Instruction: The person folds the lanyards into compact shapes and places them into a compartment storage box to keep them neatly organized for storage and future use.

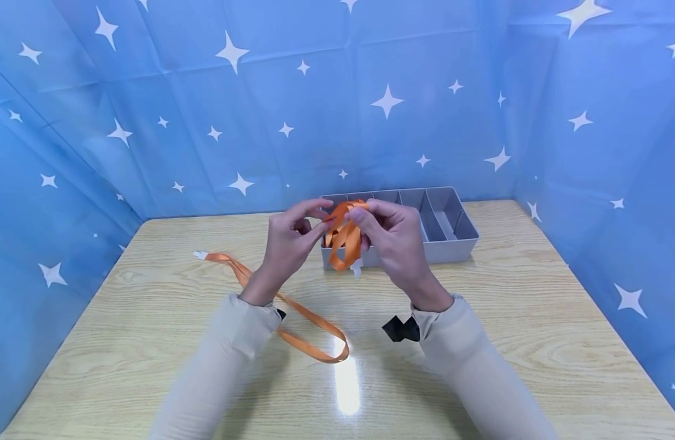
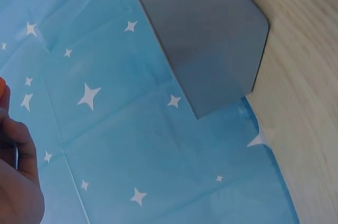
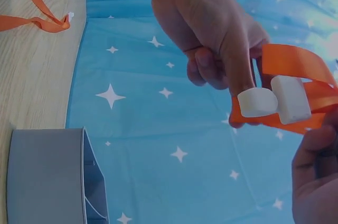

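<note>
Bunched in loops between both hands is an orange lanyard [image 1: 345, 247], held up in front of the grey tray. A white plastic clip [image 3: 293, 100] hangs from it in the right wrist view. My right hand [image 1: 394, 241] pinches the gathered ribbon between thumb and fingers. On the other side, my left hand [image 1: 293, 238] has thumb and forefinger at the lanyard's edge, pinching a strand. A second orange lanyard [image 1: 315, 318] lies in a long loop on the table, partly under the left forearm, its white end piece [image 1: 201, 255] at the left.
A grey divided tray [image 1: 452, 250] stands at the table's back edge behind the hands, its left compartments partly covered by them. Blue star-printed cloth [image 1: 315, 91] hangs behind and at both sides of the wooden table [image 1: 150, 342].
</note>
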### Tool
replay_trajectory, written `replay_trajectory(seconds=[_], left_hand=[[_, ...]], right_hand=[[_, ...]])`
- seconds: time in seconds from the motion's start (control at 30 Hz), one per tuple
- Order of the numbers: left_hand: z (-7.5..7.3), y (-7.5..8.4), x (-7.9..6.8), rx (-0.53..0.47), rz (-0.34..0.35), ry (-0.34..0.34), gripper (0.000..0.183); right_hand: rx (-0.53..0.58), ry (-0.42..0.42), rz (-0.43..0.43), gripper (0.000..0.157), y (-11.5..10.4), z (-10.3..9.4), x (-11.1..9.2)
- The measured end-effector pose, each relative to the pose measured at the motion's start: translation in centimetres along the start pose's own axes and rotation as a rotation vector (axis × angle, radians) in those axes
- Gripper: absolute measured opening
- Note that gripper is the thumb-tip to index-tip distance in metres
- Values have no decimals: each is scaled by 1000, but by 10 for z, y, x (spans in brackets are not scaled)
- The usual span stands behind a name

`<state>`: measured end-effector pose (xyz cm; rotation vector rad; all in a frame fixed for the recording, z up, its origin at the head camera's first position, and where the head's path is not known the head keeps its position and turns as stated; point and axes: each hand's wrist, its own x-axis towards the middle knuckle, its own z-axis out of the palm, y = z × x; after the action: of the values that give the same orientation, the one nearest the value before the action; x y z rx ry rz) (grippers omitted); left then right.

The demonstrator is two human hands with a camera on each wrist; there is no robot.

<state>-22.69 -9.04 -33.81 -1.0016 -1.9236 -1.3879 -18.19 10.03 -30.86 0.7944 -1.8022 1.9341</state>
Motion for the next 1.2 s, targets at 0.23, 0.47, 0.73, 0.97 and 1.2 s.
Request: replay_trajectory(seconds=[0.23, 0.47, 0.73, 0.97, 1.2], left_hand=[[9, 4, -6, 12, 37, 23, 27], [16, 8, -12, -61, 17, 15, 16], [23, 11, -19, -311, -152, -17, 21], [27, 14, -21, -329, -96, 9, 21], [32, 16, -25, -305, -55, 28, 15]], right_hand=[[-29, 42, 11, 15, -1, -3, 2], [-11, 63, 10, 14, -1, -6, 4], [-9, 65, -7, 13, 1, -9, 7], [4, 64, -23, 13, 1, -11, 8], [35, 64, -20, 14, 3, -11, 9]])
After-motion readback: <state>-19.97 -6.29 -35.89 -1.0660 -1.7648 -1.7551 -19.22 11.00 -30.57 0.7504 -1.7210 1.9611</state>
